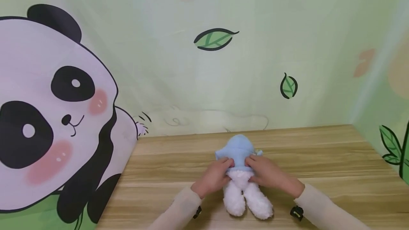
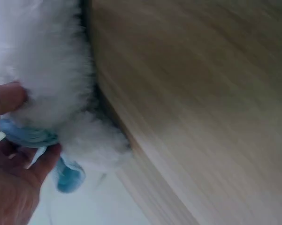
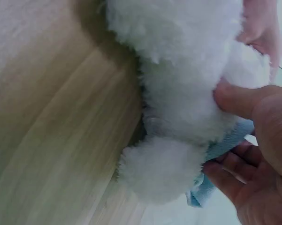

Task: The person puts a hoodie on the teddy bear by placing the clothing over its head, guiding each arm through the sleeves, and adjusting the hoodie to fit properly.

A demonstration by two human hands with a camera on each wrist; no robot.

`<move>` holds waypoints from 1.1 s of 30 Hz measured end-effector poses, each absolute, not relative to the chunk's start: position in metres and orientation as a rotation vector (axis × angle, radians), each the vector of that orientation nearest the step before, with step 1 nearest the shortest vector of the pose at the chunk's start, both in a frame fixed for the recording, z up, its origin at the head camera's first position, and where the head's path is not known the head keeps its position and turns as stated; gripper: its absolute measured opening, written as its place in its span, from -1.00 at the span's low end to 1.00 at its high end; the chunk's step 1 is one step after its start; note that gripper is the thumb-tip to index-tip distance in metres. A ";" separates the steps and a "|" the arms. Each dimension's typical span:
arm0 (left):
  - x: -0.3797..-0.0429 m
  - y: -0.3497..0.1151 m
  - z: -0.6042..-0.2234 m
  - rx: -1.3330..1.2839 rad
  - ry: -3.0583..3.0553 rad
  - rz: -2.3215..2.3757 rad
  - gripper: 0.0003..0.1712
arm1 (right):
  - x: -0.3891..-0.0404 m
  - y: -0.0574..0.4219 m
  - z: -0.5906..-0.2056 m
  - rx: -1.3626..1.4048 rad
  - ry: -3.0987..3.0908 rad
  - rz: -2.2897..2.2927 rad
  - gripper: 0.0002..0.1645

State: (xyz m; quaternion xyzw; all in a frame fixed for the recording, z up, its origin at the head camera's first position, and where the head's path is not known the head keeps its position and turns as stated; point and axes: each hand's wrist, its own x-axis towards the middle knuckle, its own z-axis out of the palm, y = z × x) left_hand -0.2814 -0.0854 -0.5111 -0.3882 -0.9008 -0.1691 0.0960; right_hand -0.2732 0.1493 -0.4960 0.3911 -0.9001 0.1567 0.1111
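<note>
Plush toy (image 1: 259, 202) rests on wood tbl (image 1: 159, 166), legs nearside. L hand (image 1: 213, 177) & R hand (image 1: 275, 176) part-curled, gripping its sides: fingers on blue cloth (image 1: 240, 147), thumbs on white fur (image 1: 234, 200). Backdrop (image 1: 255, 59) w/ panda (image 1: 41, 52) & leaf prints (image 1: 213, 40) behind tbl.

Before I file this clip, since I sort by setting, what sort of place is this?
Probably a staged or play-themed tabletop corner: a wood-grain table sits before a pale green backdrop, which carries a large cartoon panda.
</note>
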 end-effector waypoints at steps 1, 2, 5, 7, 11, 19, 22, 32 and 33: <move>-0.282 -0.085 -0.512 -1.142 -2.660 -0.496 -0.65 | -0.273 0.148 -0.497 1.126 -2.622 0.444 -0.55; -0.282 -0.083 -0.512 -1.133 -2.654 -0.486 -0.66 | -0.274 0.147 -0.497 1.104 -2.598 0.437 -0.56; -0.282 -0.080 -0.514 -1.103 -2.626 -0.458 -0.66 | -0.275 0.146 -0.500 1.048 -2.540 0.425 -0.56; -0.281 -0.076 -0.516 -1.080 -2.614 -0.445 -0.65 | -0.276 0.146 -0.501 1.032 -2.517 0.423 -0.56; -0.278 -0.070 -0.518 -1.009 -2.597 -0.414 -0.63 | -0.277 0.146 -0.504 1.041 -2.479 0.447 -0.57; -0.276 -0.057 -0.516 -0.864 -2.538 -0.328 -0.59 | -0.274 0.139 -0.504 0.929 -2.470 0.444 -0.46; -0.278 -0.060 -0.513 -0.861 -2.592 -0.429 -0.63 | -0.271 0.140 -0.504 0.866 -2.531 0.444 -0.45; -0.276 -0.080 -0.501 -1.052 -2.644 -0.453 -0.52 | -0.267 0.157 -0.505 0.914 -2.719 0.619 -0.46; -0.276 -0.080 -0.501 -1.062 -2.657 -0.451 -0.53 | -0.267 0.158 -0.506 0.930 -2.730 0.618 -0.43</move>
